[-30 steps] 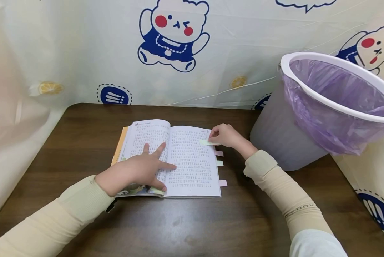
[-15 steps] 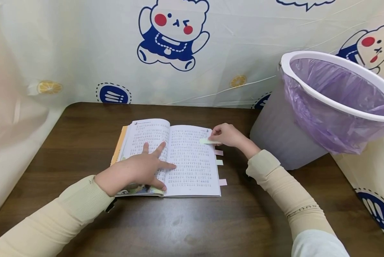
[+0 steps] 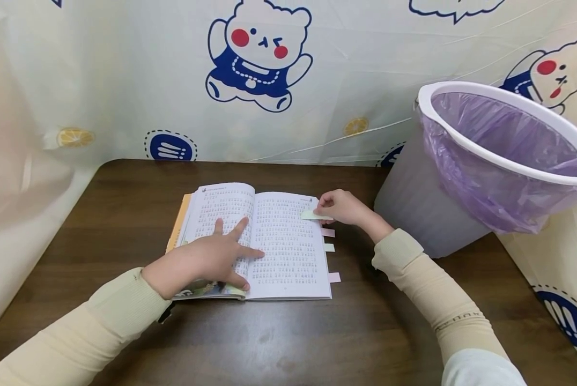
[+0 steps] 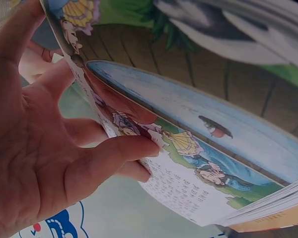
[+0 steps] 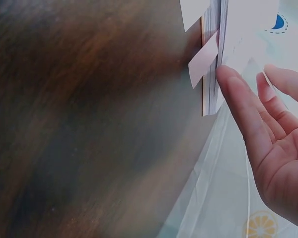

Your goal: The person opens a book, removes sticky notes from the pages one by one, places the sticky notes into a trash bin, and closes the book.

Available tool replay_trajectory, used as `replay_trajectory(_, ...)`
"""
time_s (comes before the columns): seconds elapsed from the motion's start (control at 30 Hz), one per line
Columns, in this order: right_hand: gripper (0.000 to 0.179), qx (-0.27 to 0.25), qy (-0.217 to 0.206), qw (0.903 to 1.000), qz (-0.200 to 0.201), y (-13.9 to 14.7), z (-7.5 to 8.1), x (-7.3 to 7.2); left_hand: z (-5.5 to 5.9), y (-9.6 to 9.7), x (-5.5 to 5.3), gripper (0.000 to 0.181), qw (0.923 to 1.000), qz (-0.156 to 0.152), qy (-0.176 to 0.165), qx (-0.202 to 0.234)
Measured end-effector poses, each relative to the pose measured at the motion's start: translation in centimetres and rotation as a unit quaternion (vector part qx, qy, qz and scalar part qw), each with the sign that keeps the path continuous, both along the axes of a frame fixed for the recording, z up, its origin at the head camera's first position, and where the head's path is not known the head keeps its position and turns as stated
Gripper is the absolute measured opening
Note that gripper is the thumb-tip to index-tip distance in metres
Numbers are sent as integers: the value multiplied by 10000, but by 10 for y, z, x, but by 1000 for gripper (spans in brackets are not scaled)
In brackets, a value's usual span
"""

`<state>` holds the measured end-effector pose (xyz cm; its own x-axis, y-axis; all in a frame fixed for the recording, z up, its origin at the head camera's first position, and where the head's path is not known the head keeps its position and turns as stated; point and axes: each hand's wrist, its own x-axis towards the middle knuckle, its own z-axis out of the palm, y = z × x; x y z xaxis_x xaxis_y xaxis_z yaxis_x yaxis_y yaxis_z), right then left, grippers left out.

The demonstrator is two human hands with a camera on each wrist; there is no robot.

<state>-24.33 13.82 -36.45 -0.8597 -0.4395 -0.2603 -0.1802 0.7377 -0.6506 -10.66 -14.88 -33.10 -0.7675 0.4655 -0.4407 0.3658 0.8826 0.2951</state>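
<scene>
An open book [image 3: 288, 257] with printed text lies on the brown table in the head view. My left hand [image 3: 211, 257] rests spread across its left page and the fold, fingers apart. In the left wrist view, that hand [image 4: 54, 148] covers part of an illustrated page [image 4: 198, 124]. At the upper right page edge, thumb and index finger of my right hand [image 3: 344, 206] pinch a pale green sticky tab [image 3: 309, 215]. In the right wrist view, the fingers of that hand [image 5: 273, 129] are by the book's edge; glare hides the pinched tab.
Pink [image 3: 334, 277] and green [image 3: 329, 247] sticky tabs stick out from the book's right edge. A grey bin [image 3: 414, 193] with a purple liner [image 3: 481, 198] stands at the right. A printed curtain [image 3: 327, 91] hangs behind the table [image 3: 279, 343].
My right wrist has shifted slightly to the right while the fingers stay at the green tab. The left hand and the book keep their places.
</scene>
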Motion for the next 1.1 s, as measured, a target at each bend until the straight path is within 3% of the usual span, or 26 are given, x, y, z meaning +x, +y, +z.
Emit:
replay_trajectory(0.33, 13, -317, 487, 9982, -129, 7, 9, 9, -1, 0, -1, 71, 10000, 61, -50, -31)
replay_trajectory(0.73, 11, -790, 995, 9918, -157, 21, 38, 27, -2, -1, -2, 72, 10000, 11, 1, -18)
replay_trajectory(1.1, 14, -1614, 661, 9846, -140, 29, 63, 43, -2, 0, -4, 73, 10000, -56, -9, 39)
